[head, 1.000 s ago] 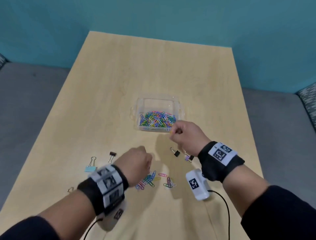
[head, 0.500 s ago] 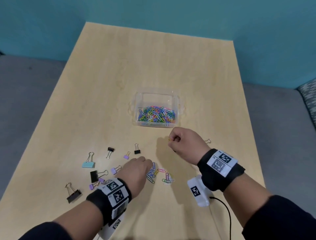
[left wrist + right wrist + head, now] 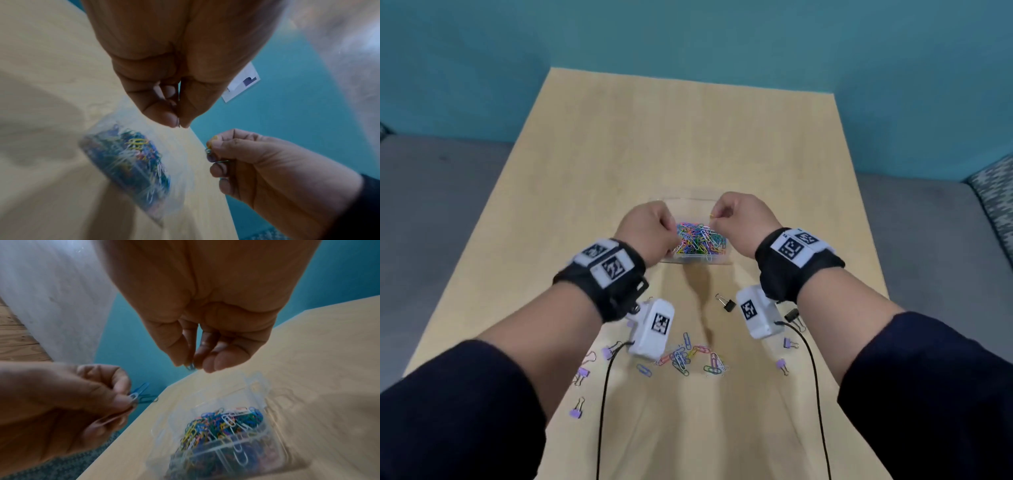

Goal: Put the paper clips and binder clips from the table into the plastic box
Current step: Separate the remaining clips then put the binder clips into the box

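While both hands hung over the plastic box (image 3: 697,261), each one was pinching paper clips, so that the clips would drop straight inside when let go. The left hand (image 3: 650,231) held its fingers curled together over the left side of the box, with a few blue clips (image 3: 141,394) squeezed between thumb and fingertips. The right hand (image 3: 743,219) was over the right side, its fingertips pinching a small bunch (image 3: 211,151) in which yellow and green showed. I judged that the hands were kept low and close to the rim because such light clips scatter easily.

On the table (image 3: 688,144), nearer to the person, a loose heap of coloured paper clips (image 3: 688,356) waited, with purple binder clips (image 3: 577,409) to the left and a black binder clip (image 3: 726,303) beside the right wrist. The box already held many clips.

The wrist bands (image 3: 796,246) carried black-and-white square code markers, not words. A white card (image 3: 240,84) on the teal wall had small print, too blurred to read.
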Demonstrator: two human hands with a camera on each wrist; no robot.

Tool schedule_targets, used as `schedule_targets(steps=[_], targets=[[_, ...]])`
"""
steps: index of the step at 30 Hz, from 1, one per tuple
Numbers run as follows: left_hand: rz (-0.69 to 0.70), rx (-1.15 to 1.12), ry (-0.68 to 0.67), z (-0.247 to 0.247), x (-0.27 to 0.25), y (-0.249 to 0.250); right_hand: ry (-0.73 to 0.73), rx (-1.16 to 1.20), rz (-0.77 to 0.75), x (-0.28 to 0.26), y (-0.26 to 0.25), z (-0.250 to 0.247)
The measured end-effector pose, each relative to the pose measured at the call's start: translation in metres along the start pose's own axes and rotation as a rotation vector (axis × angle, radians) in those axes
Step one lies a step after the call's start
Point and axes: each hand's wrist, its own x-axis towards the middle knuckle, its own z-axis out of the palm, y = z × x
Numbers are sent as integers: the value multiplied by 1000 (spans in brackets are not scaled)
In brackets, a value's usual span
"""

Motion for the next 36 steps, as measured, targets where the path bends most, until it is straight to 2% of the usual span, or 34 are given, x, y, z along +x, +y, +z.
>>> schedule_targets(steps=[4, 7, 9, 11, 14, 16, 17, 20, 25, 36], targets=[[41, 148, 39, -2, 15, 15, 44, -32, -12, -13, 6, -12], [50, 147, 42, -4, -7, -4, 58, -54, -29, -47, 26, -11], [60, 185, -28, 1, -38, -24, -14, -71, -6, -79, 44, 1], [58, 349, -147, 9, -77, -46, -136, -120, 28, -111, 61, 20], [-40, 515, -286, 25, -134, -80, -321, -218, 83, -156, 79, 49], [-96, 488, -299, 36, -161, -96, -350, -254, 83, -177, 83, 67], [-81, 472, -282, 42, -168, -101, -340, -268, 66, -183, 83, 75], [-2, 459, -225, 56, -169, -108, -256, -310, 1, -184, 81, 97], [42, 422, -161, 72, -144, -97, -138, -339, -41, -163, 68, 122], [117, 495, -154, 77, -126, -91, -184, -420, -82, -141, 58, 120]])
